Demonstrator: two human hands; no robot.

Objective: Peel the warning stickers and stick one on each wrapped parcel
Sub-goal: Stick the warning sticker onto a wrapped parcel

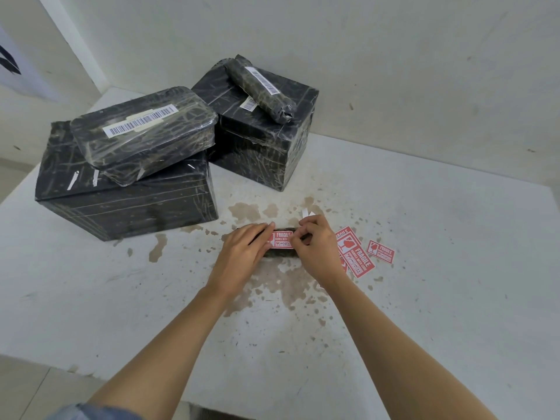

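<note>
At center frame, we're pressing a fragile sticker (282,239) onto a small parcel (280,254), left hand (244,248) flat, right hand (316,248) pinching its edge.

Both arms are bare from above the elbow down to the fingertips. The left hand (242,253) and the right hand (315,248) are bare too. Beside the left upper arm, at the bottom edge of the view, shows a fold of blue-grey cloth (91,413), denim-like; whether it is a sleeve cannot be told.
</note>
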